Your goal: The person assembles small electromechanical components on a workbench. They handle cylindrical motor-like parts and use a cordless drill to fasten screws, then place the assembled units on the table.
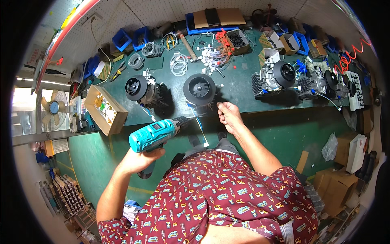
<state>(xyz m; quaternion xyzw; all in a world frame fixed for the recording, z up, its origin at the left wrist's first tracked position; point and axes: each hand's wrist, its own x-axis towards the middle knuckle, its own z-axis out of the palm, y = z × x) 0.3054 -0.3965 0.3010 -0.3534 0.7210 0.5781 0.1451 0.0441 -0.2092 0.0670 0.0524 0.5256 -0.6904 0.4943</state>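
Observation:
My left hand (140, 160) is wrapped round the handle of a teal cordless drill (153, 136), its bit pointing right past the bench edge. Just beyond the bit stands a blower motor with a round black impeller (199, 90) on top. Blue and white wires (199, 124) hang from it over the edge to a white connector. Close to the blower's right side is my right hand (230, 116), thumb and fingers pinched together; anything between the fingertips is too small to make out. Left of it sits a second blower motor (140, 88).
Several more blower units (280, 75) stand on the green bench (239, 91) at right. An open cardboard box (106, 110) of small parts sits at the left edge. Farther back lie a hammer (187, 46), white cable bundles (213, 57) and blue bins (122, 39).

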